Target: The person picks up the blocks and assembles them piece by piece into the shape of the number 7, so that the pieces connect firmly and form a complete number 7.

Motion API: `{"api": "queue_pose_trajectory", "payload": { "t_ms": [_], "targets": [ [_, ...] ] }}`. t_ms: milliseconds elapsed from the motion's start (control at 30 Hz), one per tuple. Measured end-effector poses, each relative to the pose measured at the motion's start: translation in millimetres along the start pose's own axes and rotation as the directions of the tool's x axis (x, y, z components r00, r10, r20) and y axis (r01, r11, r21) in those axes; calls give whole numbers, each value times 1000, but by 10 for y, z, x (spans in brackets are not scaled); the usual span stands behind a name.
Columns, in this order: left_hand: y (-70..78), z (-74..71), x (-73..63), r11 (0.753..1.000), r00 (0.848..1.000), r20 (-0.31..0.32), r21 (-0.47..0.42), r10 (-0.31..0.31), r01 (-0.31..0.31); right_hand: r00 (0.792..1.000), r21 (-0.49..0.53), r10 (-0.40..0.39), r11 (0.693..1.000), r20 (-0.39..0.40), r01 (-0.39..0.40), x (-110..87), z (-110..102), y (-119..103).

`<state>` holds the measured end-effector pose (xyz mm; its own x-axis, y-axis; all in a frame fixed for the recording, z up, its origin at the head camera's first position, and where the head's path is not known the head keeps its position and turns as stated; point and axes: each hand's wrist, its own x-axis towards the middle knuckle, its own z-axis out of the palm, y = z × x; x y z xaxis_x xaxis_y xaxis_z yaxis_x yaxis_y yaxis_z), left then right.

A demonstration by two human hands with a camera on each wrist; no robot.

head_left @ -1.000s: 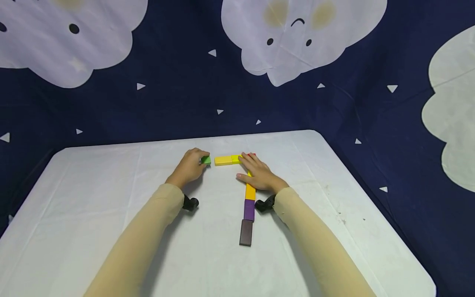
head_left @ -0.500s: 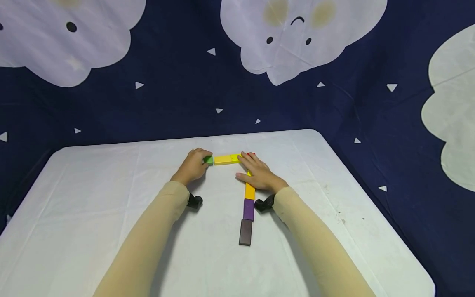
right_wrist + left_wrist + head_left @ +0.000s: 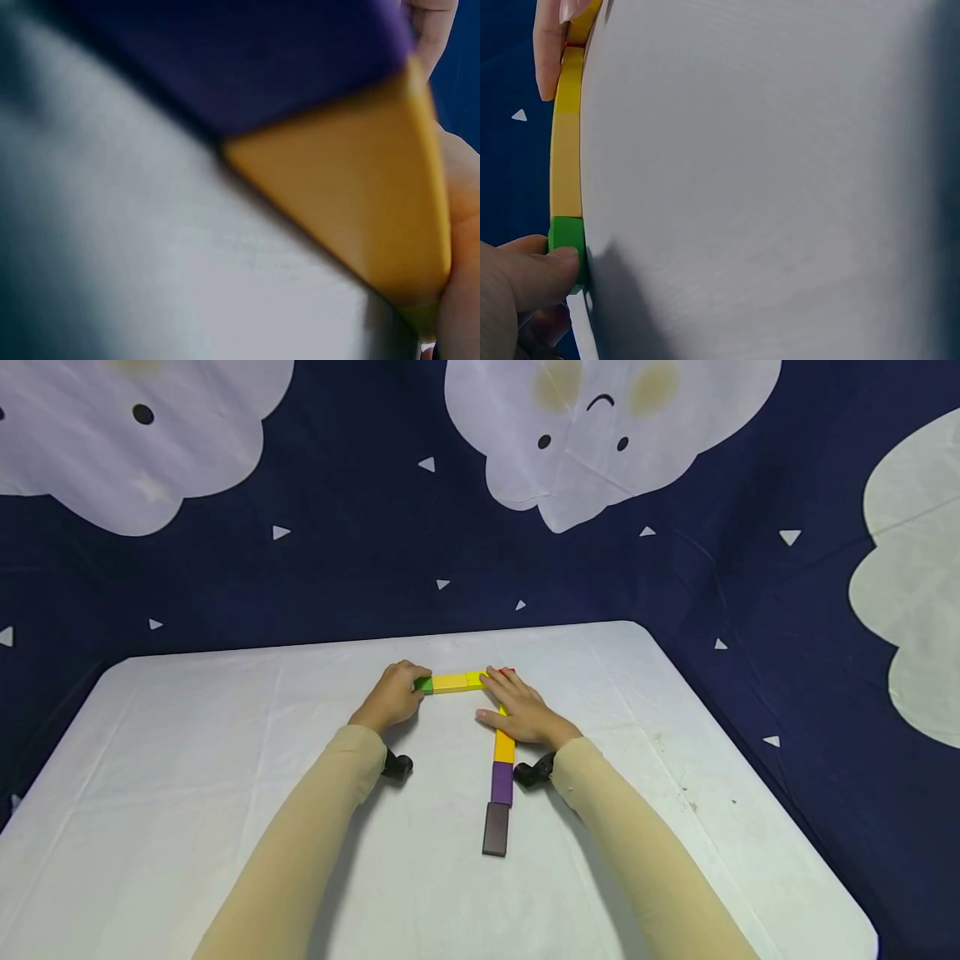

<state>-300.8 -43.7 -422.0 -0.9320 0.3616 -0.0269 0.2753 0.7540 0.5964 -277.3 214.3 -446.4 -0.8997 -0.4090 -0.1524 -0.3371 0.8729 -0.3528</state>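
At the left end of a row of blocks, my left hand pinches a green block between thumb and fingers. In the left wrist view the green block touches the pale yellow block, and a bright yellow block follows. My right hand rests with spread, straight fingers over the corner, hiding part of it; a bit of red block shows there. From that corner an orange block, a purple block and a dark brown block run toward me.
The blocks lie on a white-covered table with rounded corners. Behind it hangs a dark blue cloth with white clouds and small triangles. A black wrist device sits close beside the purple block.
My left hand has moved right with the green block, closing the gap to the pale yellow block. The right hand and the other blocks have stayed put.
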Motion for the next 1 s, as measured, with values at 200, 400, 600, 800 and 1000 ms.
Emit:
{"api": "queue_pose_trajectory", "payload": {
  "t_ms": [200,400,600,800,1000],
  "targets": [
    [-13,27,6,1000,1000,17,-6,-16,16,1000,2,2,1000,4,-3,-9,-15,-13],
    [-14,21,16,1000,999,20,-8,-27,27,1000,-1,1,1000,2,-1,4,-26,-15],
    [-22,45,20,1000,1000,6,-2,-22,22,1000,-2,3,1000,4,-3,15,-17,-15],
    [-36,66,-8,1000,1000,-8,-9,-22,22,1000,-6,7,1000,5,-7,12,-5,-8],
    [-36,96,-115,998,998,-50,-45,-45,43,1000,-4,-3,1000,-2,3,8,8,5]
  ]
}}
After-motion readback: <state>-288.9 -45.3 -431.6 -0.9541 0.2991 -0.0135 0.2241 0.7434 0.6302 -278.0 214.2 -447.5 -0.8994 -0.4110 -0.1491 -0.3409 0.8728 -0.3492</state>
